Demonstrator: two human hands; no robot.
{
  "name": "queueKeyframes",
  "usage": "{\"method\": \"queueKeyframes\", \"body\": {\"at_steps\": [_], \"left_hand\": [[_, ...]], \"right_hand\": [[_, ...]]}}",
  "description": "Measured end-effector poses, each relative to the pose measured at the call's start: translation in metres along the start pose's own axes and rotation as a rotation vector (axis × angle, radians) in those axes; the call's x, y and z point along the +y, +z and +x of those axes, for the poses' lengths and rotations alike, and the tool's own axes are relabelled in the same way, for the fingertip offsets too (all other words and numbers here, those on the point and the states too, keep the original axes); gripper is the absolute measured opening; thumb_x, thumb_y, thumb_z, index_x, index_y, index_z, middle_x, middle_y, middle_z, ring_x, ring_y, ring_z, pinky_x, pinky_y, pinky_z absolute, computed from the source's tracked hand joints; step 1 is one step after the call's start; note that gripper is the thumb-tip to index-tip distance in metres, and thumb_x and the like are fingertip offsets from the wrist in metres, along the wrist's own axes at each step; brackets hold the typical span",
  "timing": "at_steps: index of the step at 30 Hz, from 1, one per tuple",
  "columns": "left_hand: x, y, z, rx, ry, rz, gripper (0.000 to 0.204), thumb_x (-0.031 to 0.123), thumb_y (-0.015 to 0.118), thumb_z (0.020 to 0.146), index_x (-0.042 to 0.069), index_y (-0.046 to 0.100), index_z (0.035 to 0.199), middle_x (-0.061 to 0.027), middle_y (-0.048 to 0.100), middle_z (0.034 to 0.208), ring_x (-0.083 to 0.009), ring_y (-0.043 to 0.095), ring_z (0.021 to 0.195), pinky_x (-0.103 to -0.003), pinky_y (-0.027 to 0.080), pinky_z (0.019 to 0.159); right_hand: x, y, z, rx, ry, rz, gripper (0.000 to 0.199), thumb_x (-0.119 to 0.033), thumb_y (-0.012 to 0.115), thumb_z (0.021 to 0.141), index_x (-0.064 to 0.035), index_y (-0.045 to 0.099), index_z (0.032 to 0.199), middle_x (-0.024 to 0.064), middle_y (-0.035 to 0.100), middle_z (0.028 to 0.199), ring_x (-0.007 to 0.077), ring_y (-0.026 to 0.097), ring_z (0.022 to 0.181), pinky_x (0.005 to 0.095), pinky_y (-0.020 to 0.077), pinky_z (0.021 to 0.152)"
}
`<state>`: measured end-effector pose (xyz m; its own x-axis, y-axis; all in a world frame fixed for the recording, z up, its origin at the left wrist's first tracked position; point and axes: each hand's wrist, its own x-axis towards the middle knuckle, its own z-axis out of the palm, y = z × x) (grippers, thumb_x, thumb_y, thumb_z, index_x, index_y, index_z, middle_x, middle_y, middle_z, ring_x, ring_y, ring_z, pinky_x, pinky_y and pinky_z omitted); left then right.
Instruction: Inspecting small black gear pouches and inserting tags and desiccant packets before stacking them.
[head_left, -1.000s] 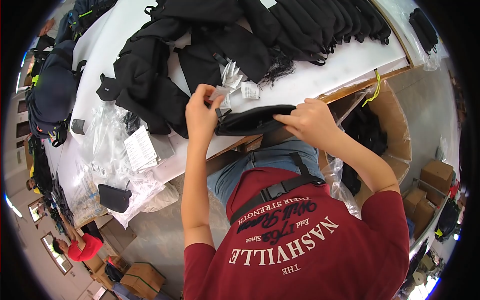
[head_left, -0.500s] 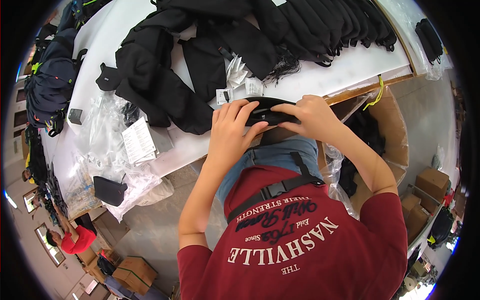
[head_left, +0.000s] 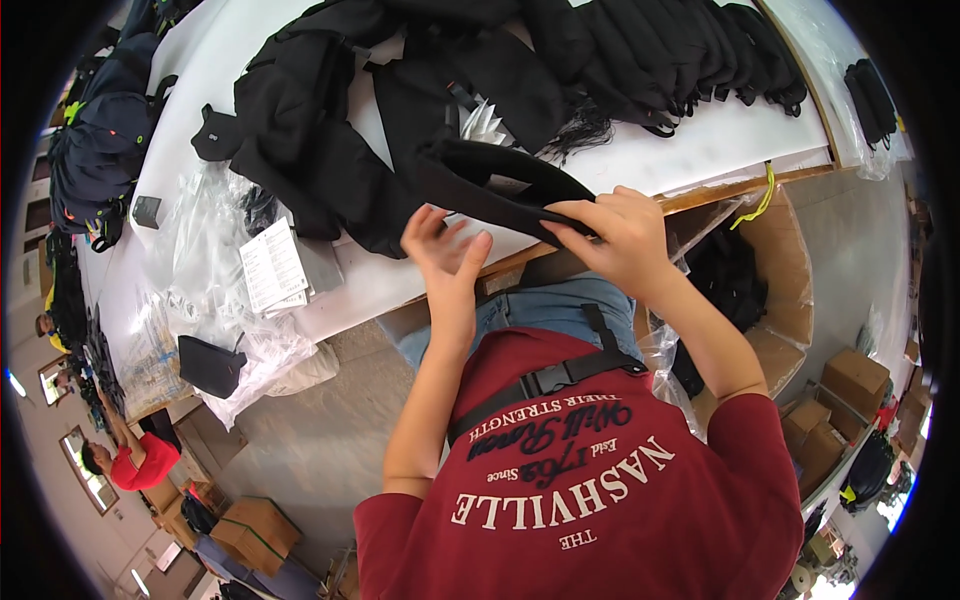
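Observation:
A long black fabric piece [head_left: 500,190] lies across the front edge of the white table [head_left: 700,150]. My right hand [head_left: 612,232] pinches its right end between thumb and fingers. My left hand [head_left: 447,248] is just below the piece, fingers spread and pointing up, its fingertips at the fabric's lower edge without gripping it. A clear plastic wrapper [head_left: 483,122] shows just behind the piece.
Piles of black fabric goods [head_left: 640,50] cover the table's back. Clear plastic bags [head_left: 215,250] and white printed sheets [head_left: 272,268] lie at the left. An open cardboard box [head_left: 775,260] with black items stands at the right. Another person [head_left: 125,462] in red is at the far lower left.
The black piece has been drawn out longer toward the left. My left hand has come off its top and dropped below it with fingers spread. My right hand keeps its grip.

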<state>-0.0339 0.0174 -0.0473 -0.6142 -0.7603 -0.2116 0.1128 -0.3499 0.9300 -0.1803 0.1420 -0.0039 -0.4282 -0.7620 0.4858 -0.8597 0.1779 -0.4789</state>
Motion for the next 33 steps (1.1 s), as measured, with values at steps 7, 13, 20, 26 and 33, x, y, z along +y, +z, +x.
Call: {"method": "queueKeyframes", "body": {"at_steps": [7, 13, 20, 26, 33], "left_hand": [[-0.019, -0.012, -0.001, -0.212, -0.435, -0.660, 0.057, 0.032, 0.071, 0.082, 0.008, 0.045, 0.126, -0.0062, 0.055, 0.119, -0.0209, 0.052, 0.113, -0.037, 0.042, 0.098], [-0.018, -0.019, -0.001, -0.058, -0.399, -0.659, 0.046, 0.033, 0.067, 0.085, 0.008, 0.052, 0.121, -0.0052, 0.058, 0.116, -0.0216, 0.055, 0.109, -0.039, 0.043, 0.097], [-0.014, -0.020, -0.001, -0.137, -0.426, -0.906, 0.041, 0.041, 0.060, 0.088, 0.009, 0.059, 0.112, -0.0052, 0.064, 0.109, -0.0224, 0.059, 0.104, -0.039, 0.046, 0.094], [-0.012, -0.025, 0.002, -0.125, -0.339, -0.724, 0.036, 0.035, 0.061, 0.088, 0.008, 0.060, 0.112, -0.0056, 0.065, 0.108, -0.0217, 0.062, 0.099, -0.039, 0.047, 0.093], [0.014, -0.004, -0.011, -0.174, -0.407, -0.422, 0.049, 0.012, 0.072, 0.079, 0.001, 0.049, 0.121, -0.0091, 0.060, 0.109, -0.0206, 0.060, 0.098, -0.032, 0.050, 0.086]], "right_hand": [[-0.032, 0.018, 0.001, -0.012, 0.102, 0.216, 0.018, -0.018, 0.079, 0.067, -0.0089, 0.071, 0.080, 0.0018, 0.050, 0.051, 0.0157, 0.046, 0.045, 0.0288, 0.0330, 0.049], [-0.034, 0.022, -0.009, -0.110, 0.163, 0.250, 0.016, -0.023, 0.073, 0.075, -0.0116, 0.073, 0.087, 0.0032, 0.055, 0.053, 0.0161, 0.046, 0.044, 0.0279, 0.0348, 0.049], [-0.043, 0.023, -0.027, 0.113, 0.688, 0.724, 0.020, -0.017, 0.053, 0.095, -0.0065, 0.070, 0.091, -0.0020, 0.059, 0.060, 0.0001, 0.037, 0.050, 0.0198, 0.0281, 0.046], [-0.026, 0.027, -0.032, -0.108, 0.621, 0.728, 0.021, -0.018, 0.054, 0.094, -0.0029, 0.068, 0.090, 0.0041, 0.062, 0.077, 0.0056, 0.046, 0.057, 0.0220, 0.0345, 0.052], [-0.018, 0.019, 0.013, -0.234, 0.362, 1.016, 0.031, -0.027, 0.055, 0.093, 0.0028, 0.064, 0.097, 0.0092, 0.062, 0.091, 0.0209, 0.057, 0.085, 0.0301, 0.0425, 0.081]]}}
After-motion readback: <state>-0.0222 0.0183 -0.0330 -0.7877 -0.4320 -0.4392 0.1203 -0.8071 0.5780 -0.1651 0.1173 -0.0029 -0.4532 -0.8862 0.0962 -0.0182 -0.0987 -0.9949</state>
